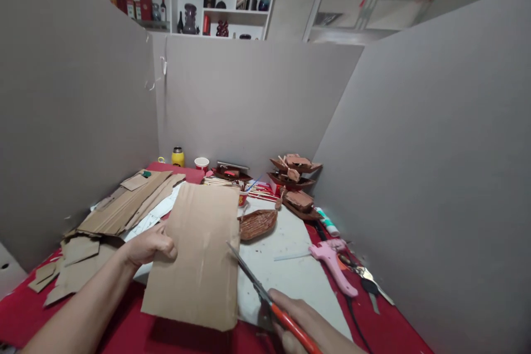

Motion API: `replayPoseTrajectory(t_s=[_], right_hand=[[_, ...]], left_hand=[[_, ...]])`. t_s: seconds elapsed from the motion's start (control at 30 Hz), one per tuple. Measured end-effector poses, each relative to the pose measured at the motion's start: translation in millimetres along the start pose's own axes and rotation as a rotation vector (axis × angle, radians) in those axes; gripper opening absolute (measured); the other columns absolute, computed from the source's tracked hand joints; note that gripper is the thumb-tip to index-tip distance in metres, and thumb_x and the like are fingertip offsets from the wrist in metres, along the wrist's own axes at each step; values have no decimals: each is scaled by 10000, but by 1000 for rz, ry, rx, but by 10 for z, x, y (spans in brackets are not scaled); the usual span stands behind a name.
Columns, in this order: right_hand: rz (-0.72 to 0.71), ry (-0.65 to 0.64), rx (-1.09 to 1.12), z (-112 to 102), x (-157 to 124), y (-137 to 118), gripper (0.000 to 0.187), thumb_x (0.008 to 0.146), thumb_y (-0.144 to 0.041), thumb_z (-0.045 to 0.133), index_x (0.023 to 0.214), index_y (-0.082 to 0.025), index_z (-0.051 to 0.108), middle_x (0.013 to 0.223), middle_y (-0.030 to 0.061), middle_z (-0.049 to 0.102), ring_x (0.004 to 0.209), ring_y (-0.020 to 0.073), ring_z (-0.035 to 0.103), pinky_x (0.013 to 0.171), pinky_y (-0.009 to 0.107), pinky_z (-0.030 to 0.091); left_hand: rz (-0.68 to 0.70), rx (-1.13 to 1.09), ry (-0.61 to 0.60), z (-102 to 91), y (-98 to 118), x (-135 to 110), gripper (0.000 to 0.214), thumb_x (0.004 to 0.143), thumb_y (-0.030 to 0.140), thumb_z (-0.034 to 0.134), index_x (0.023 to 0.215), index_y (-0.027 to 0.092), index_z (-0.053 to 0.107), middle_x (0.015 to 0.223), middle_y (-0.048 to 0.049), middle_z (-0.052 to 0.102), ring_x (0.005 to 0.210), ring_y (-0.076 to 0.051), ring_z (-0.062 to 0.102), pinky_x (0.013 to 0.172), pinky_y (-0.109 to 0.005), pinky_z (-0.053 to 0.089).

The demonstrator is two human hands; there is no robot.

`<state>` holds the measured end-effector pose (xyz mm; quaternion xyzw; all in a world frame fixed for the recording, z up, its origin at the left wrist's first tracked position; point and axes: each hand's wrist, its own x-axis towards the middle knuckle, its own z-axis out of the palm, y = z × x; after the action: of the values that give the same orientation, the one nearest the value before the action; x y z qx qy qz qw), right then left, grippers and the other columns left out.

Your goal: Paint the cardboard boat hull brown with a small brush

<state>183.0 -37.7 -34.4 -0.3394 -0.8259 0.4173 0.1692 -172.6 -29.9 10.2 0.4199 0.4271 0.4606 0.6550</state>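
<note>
My left hand (156, 245) grips a piece of cardboard (197, 265) by its left edge, thumb on the front face, and holds it up above the table. A pair of scissors (254, 282) with orange handles is in my right hand (296, 312), low and right of centre. One blade's tip lies in front of the cardboard near its right edge; whether the other blade is behind it I cannot tell. Just behind that edge, a brown model boat hull (259, 224) rests on a pale board (286, 235).
Cardboard scraps (124, 204) pile up on the left of the red tablecloth (174, 337). Finished-looking model boats (296, 171) stand at the back right. A pink glue gun (336, 268) lies on the right. A yellow bottle (178, 157) and paper cup (202, 164) are at the back.
</note>
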Motion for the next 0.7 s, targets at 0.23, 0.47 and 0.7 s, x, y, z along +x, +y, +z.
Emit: replayPoseTrajectory(t_s=[0.23,0.47,0.7], right_hand=[[49,-42,157,55,35,-46,520,892,-696,483,827,-184,553,730,2,550,654,134,462,595,227,389],[61,211,379,257,137,-28,604,915,-756,301,931,-192,517,539,-58,434,458,104,384,480,228,321],[51,282,379,292,186,38,549,932,-719,339,861,-196,491,538,-62,429,440,88,381,454,217,310]], left_hand=[[40,-122,41,48,16,14,320,576,192,734,893,153,713,698,-36,738,577,-222,686,525,-305,545],[184,-201,44,66,5,212,258,641,144,741,891,182,691,717,16,723,611,-118,671,581,-190,520],[72,-200,-24,483,-322,140,469,585,238,893,1002,117,716,876,-122,768,803,-280,729,695,-378,577]])
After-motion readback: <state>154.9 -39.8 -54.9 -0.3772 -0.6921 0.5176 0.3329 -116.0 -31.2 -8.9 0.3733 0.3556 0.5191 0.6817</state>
